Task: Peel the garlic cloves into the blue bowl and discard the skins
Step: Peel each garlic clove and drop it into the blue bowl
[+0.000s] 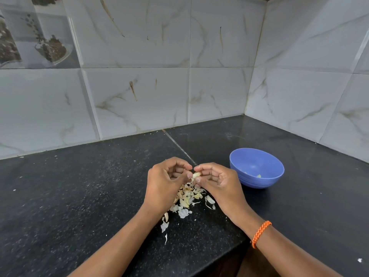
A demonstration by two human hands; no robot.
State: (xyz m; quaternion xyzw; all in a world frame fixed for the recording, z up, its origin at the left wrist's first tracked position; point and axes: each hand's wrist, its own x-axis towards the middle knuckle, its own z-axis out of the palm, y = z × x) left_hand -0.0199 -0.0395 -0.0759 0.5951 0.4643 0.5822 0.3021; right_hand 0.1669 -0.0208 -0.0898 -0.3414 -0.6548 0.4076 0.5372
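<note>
I see both hands raised together above a black speckled countertop [79,196], meeting at the fingertips. The left hand [166,182] has its fingers curled inward, with thumb and forefinger pinching one end of a garlic clove [196,174]. The right hand [217,180] mirrors it: fingers curled, thumb and forefinger pinching the opposite end of the same clove. The clove is pale yellow-white and sits between the two sets of fingertips, clear of the counter. I cannot tell how much skin remains on it.

Directly below the hands I see a pile of garlic skins [187,196] lying on the countertop, papery white and tan, spreading toward the near edge. Loose skin fragments trail away from the pile toward me. One larger curved piece [210,199] lies just right of the pile; I cannot tell whether it is a clove or a husk.

The blue bowl [259,181] stands upright on the counter to the right of the hands, near but not touching the right hand. Inside it I see at least one small pale piece [258,175] near the bottom; it looks like a peeled clove.

The right wrist carries an orange braided bracelet [260,233]. Marbled white wall tiles [139,96] form a corner behind the counter.
</note>
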